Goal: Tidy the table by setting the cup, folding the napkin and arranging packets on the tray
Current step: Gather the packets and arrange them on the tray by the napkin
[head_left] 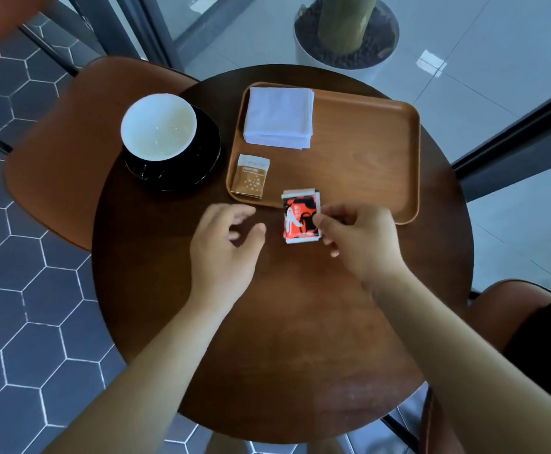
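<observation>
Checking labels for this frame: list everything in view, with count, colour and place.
table: 1, dark brown, centre
tray: 1, brown, table's far right
napkin: 1, white, tray's far-left corner
brown packet: 1, brown, tray's near-left corner
red packet: 1, red-black, over tray's near edge
cup: 1, white inside, on saucer
saucer: 1, black, left of tray
left chair: 1, brown, left of table
right chair: 1, brown, near right
plant pot: 1, white, beyond table
left hand: 1, above table, holds nothing
right hand: 1, pinches red packet
</observation>
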### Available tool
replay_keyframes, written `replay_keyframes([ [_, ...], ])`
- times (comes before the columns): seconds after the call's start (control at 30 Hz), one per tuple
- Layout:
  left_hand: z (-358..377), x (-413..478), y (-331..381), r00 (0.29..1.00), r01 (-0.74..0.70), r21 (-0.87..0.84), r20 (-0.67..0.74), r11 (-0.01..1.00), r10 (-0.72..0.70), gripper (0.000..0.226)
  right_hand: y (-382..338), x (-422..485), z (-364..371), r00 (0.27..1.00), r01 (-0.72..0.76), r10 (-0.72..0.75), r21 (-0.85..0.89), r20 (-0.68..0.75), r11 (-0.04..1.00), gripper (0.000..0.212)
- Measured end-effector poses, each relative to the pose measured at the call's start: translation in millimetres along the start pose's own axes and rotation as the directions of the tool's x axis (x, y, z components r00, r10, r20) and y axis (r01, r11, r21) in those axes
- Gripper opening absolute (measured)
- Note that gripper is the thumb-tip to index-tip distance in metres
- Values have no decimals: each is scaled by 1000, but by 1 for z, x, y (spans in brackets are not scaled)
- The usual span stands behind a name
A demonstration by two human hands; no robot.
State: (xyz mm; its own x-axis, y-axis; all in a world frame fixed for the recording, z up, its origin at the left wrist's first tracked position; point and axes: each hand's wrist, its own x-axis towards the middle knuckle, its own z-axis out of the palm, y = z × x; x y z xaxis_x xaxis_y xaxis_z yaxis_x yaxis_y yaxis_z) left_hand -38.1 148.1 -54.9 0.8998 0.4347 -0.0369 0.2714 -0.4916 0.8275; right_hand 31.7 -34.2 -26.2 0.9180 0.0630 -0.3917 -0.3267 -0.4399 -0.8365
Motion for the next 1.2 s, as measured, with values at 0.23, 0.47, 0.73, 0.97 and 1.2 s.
replay_keyframes([
  [0.23,11,31,-46,913,-394,555,142,733,383,47,-27,62,12,998,-28,20,-126,-58,992,16],
  [0.47,12,34,-50,903,-415,605,179,680,391,50,-26,78,34,994,-83,63,-226,-91,971,20],
  [0.73,13,35,-51,911,-398,637,190,660,366,55,-33,77,34,994,-109,107,-262,-23,959,8],
  [0.97,13,36,-51,908,-400,659,188,636,375,55,-34,74,30,1000,7,-7,-409,2,912,16],
  [1.2,14,36,-50,906,-397,657,171,641,387,54,-29,77,42,973,226,-212,-563,91,795,50],
])
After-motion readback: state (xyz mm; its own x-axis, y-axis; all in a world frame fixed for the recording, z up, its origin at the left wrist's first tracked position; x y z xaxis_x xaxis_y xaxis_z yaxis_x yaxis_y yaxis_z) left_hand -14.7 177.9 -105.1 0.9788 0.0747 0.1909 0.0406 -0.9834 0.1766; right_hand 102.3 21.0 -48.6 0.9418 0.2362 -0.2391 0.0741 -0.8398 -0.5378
